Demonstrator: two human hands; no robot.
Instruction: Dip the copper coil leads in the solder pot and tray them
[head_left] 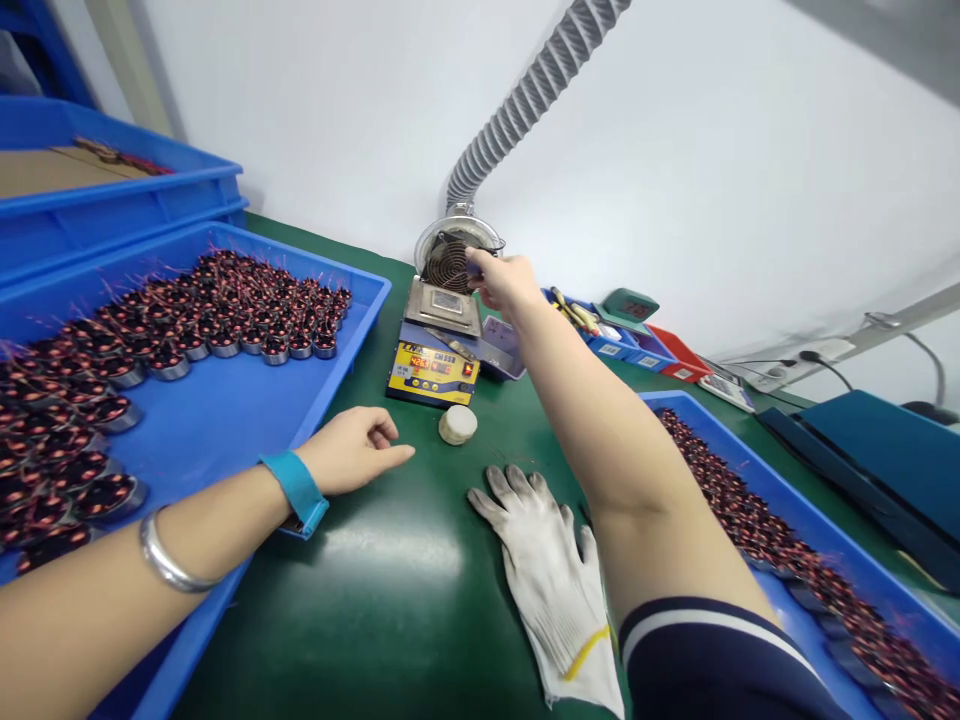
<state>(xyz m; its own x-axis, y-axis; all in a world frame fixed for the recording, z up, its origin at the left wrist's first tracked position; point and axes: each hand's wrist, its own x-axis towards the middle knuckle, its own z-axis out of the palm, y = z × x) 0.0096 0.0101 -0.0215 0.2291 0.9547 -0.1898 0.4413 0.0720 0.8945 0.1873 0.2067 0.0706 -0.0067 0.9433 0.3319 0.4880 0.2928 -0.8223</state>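
My right hand [508, 282] reaches forward with its fingers closed in a pinch, right by the round fan guard [448, 266] at the end of the exhaust hose. A small dark bit shows at its fingertips, too little to name. Below it sits a yellow-fronted heating station [431, 374] with lit red digits and a metal hot plate [444, 304] on top. My left hand [352, 450] hovers over the green table at the tray's edge, thumb out, fingers loosely curled, holding nothing. A small round whitish tin [457, 425] stands between the hands, in front of the station.
At left, a blue tray [300, 410] holds many wound copper coils [225, 310]. Another blue tray [679, 400] of coils lies right. A white glove [551, 580] rests on the table [360, 640]. Small bins [671, 350] with tools stand behind; a grey hose [532, 100] hangs above.
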